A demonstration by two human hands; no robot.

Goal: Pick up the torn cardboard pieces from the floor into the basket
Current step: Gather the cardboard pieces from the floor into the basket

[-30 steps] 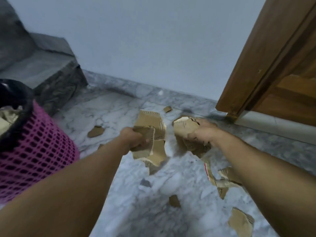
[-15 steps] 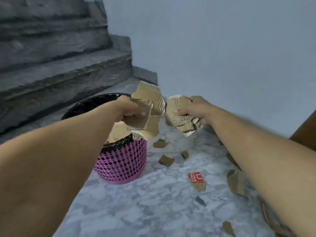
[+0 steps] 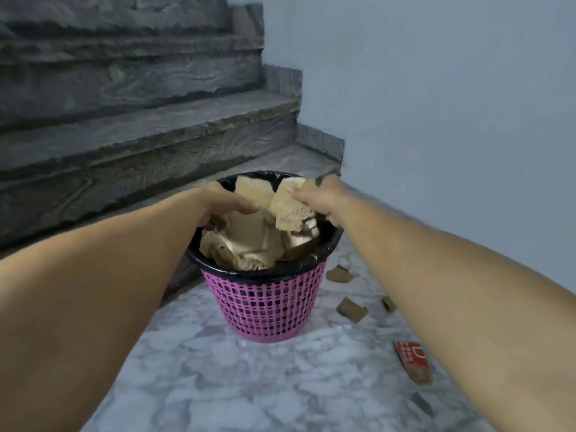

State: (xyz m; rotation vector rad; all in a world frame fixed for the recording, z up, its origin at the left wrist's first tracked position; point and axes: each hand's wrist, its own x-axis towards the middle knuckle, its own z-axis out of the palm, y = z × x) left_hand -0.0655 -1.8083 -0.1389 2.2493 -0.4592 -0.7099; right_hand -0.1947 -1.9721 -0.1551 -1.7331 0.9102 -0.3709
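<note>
A pink mesh basket with a black liner stands on the marble floor, holding several torn cardboard pieces. Both my hands are over its mouth. My left hand holds a tan cardboard piece between thumb and fingers at the basket's far left rim. My right hand grips a bunch of torn cardboard, thumb on top, just above the heap inside. Loose scraps lie on the floor to the basket's right.
Grey stone stairs rise at the left, right behind the basket. A pale wall closes the right side. A red-printed cardboard piece and a small scrap lie on the marble floor.
Both hands have carried their cardboard from the floor by the door over to the basket and lowered it into the mouth. My view has turned left toward the stairs.
</note>
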